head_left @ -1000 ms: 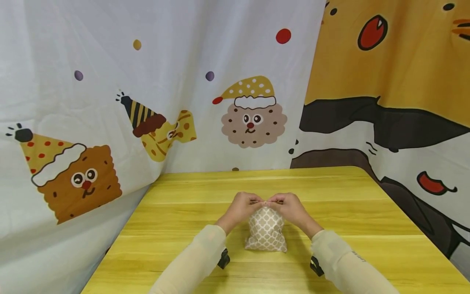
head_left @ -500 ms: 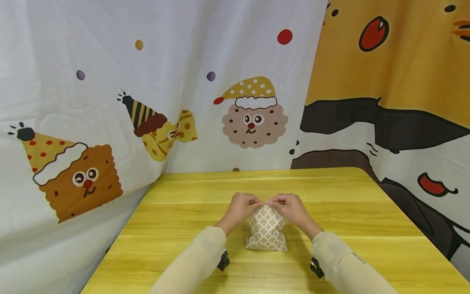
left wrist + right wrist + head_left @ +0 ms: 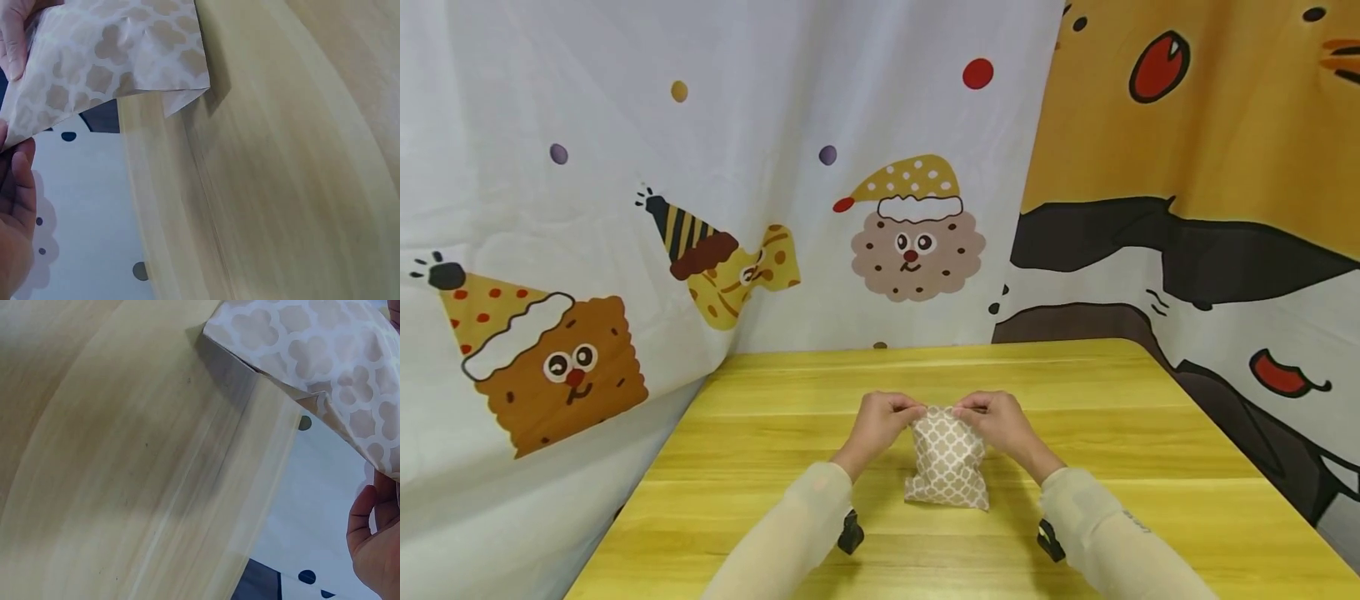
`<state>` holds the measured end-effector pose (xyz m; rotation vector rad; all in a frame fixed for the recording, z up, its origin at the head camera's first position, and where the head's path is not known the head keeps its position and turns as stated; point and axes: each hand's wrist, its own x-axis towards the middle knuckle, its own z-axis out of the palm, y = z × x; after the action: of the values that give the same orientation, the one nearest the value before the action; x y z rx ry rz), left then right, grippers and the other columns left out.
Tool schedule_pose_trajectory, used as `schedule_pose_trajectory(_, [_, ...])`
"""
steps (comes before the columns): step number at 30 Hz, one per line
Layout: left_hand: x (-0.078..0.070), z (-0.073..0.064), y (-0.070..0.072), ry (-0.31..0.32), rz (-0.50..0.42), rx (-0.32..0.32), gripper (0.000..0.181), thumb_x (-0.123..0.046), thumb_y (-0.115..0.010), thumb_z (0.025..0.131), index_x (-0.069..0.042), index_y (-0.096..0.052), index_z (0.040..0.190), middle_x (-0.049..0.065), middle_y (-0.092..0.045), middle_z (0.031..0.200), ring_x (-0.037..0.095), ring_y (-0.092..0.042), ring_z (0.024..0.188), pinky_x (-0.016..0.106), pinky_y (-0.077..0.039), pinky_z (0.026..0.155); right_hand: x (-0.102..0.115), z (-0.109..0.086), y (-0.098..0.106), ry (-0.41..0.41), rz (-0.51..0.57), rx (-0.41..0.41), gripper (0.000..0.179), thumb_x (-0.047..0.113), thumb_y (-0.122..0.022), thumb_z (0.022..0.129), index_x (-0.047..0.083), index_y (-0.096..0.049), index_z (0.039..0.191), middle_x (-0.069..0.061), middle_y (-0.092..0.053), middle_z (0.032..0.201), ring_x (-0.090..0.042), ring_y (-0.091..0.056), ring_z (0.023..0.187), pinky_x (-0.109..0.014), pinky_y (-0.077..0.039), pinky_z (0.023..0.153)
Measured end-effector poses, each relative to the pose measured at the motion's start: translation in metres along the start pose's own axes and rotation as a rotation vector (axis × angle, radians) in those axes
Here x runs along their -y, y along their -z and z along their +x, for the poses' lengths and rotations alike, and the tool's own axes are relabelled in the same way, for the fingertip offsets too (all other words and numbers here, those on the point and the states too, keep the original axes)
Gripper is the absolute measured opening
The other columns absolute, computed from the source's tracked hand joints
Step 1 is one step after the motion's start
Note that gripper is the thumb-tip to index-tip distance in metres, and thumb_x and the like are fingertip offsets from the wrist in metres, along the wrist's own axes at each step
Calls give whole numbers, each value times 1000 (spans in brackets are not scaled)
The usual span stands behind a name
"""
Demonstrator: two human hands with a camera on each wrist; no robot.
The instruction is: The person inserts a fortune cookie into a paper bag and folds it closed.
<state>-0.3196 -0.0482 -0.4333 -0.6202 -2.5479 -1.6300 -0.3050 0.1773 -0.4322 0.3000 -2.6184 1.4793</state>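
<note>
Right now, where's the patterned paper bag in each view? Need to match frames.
Head: patterned paper bag at lower centre, top pinched between left hand and right hand.
Left wrist: top left corner.
Right wrist: top right corner.
Shared landmark: the yellow wooden table under the bag in all three views.

A yellow wooden table [image 3: 760, 467] with lengthwise plank grain is seen, its far edge set against the printed fabric backdrop [image 3: 625, 167]. One patterned paper bag [image 3: 949, 462], beige with a white lattice print, is stood on the tabletop near the middle, slightly toward the near edge. Its base rests directly on the wood.
</note>
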Motion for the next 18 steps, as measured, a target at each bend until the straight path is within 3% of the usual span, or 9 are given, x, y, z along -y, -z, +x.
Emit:
schedule_pose_trajectory(7, [-1,3,-2,70,-32,111,28,-28,-69,96,-14,-72,119,-4,-70,110,13,-64,95,32,-55,80,-2,0,-2,-1,31,28,8,15,-72,92,9,-77,93,-2,-72,91,-16,-64,80,-31,-54,68])
schedule_pose_trajectory(11, [0,4,-6,30,11,132,17,-28,-72,93,-16,-78,103,-6,-72,102,9,-66,90,30,-56,78,-3,1,-5,6,53,50,11,21,-75,91,11,-78,93,-1,-72,90,-17,-63,78,-30,-53,66])
schedule_pose_trajectory(13, [2,3,-6,3,39,99,11,-24,-72,93,-16,-80,92,-7,-73,94,8,-67,85,27,-56,74,-4,0,-5,1,49,29,13,23,-75,90,11,-78,92,0,-72,87,-19,-61,75,-30,-51,63])
schedule_pose_trajectory(18, [4,1,-3,-3,66,34,10,-20,-72,93,-16,-80,89,-8,-74,90,6,-66,80,24,-55,69,-9,-1,-1,-13,27,-30,10,19,-73,92,10,-78,90,0,-69,80,-21,-60,72,-29,-50,61])
